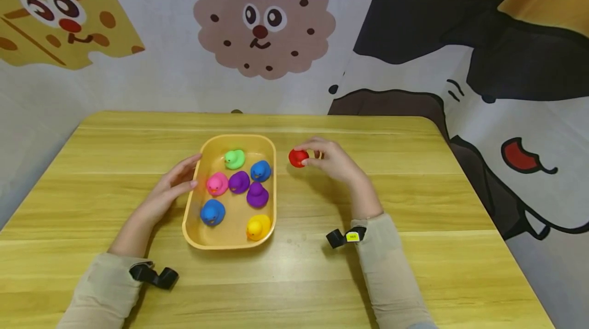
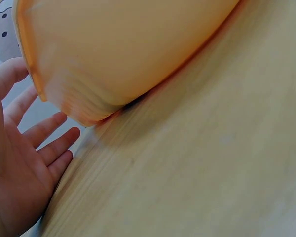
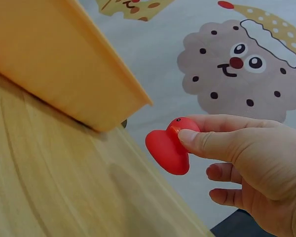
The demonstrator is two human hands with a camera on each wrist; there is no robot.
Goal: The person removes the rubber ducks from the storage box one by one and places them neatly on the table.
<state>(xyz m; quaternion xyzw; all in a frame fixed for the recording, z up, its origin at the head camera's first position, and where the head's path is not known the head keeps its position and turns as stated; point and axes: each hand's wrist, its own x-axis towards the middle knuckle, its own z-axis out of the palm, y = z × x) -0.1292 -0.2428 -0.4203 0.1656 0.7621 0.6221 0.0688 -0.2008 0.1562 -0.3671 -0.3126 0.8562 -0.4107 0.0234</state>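
While right grip (image 1: 335, 161) pinches red duck (image 3: 167, 150) at fingertips (image 3: 188, 136), left grip (image 1: 166, 188) spread against tray (image 1: 230, 232)

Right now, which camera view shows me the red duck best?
The right wrist view: the red duck appears large there, its eye and most of its body visible, pinched by the right hand. The head view shows it smaller, right of the tray; the left wrist view doesn't show it.

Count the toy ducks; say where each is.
8. Red duck: in the right hand, beside the tray. Inside: green duck, far end; blue duck, far right; pink duck, left; two purple ducks, middle and right; blue duck, near left; yellow duck, near right.
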